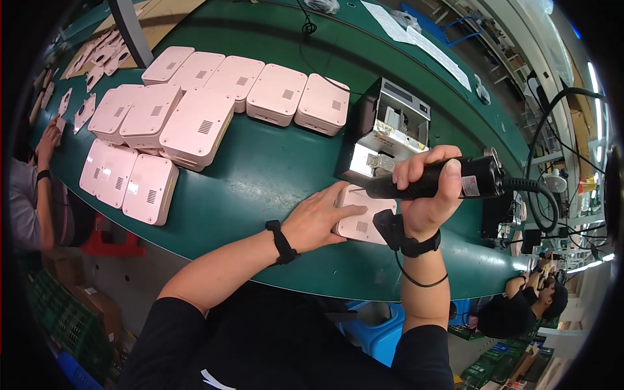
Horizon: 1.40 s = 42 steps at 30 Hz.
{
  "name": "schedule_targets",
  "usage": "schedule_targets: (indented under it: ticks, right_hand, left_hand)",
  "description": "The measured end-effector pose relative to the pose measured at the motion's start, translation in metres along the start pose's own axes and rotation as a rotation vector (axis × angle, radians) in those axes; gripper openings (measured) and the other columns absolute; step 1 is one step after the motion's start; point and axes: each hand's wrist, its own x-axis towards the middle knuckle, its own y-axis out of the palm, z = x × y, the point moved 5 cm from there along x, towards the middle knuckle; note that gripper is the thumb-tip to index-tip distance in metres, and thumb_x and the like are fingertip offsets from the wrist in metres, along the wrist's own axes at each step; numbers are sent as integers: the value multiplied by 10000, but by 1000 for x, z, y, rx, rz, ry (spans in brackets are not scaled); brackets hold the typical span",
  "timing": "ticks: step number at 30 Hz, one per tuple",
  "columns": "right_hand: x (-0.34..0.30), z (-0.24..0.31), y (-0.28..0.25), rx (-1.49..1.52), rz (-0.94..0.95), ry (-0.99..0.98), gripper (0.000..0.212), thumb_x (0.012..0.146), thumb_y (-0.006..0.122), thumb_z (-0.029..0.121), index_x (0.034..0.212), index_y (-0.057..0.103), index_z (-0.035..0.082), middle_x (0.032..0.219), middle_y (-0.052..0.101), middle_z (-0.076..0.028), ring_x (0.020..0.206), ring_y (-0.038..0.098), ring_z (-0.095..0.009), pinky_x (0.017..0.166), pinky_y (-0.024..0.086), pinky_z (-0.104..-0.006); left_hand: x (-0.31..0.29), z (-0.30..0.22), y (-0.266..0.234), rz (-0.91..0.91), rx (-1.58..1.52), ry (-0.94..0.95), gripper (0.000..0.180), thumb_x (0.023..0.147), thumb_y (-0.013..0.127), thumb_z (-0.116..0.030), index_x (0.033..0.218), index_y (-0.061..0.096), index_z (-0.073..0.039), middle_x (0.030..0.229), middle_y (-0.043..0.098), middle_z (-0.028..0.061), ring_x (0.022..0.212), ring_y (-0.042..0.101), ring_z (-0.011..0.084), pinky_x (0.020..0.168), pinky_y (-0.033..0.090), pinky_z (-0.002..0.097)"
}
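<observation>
A black corded electric screwdriver (480, 170) lies in my right hand (426, 201), with the fingers and thumb wrapped round its body. Its narrow end points left, above the corner of a pinkish-white square plastic case (361, 226) with a small vent grille. My left hand (316, 220) grips this case at its left side, thumb across the top and fingers by the far edge. The right wrist and its black strap cover part of the case. Just beyond the case stands a black screw feeder (359, 140) with an open front.
Several similar cases (197, 127) stand in rows and stacks on the green table (260, 185) at left. A cable (549, 195) loops from the screwdriver at right. Another person's hand (47, 140) is by white parts (83, 112) at far left. Paper sheets (435, 52) lie at the back.
</observation>
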Motion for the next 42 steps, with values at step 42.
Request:
schedule_targets:
  ticks: [42]
  right_hand:
    - [-1,-7,-3,114,192,37,465,909,514,509,941,467,47,652,511,-74,495,473,-172,543,431,-338]
  left_hand:
    - [7,0,4,-22,-8,6,648,637,807,-83,1248,634,-210,1371,405,188,1243,481,370,1014,448,425]
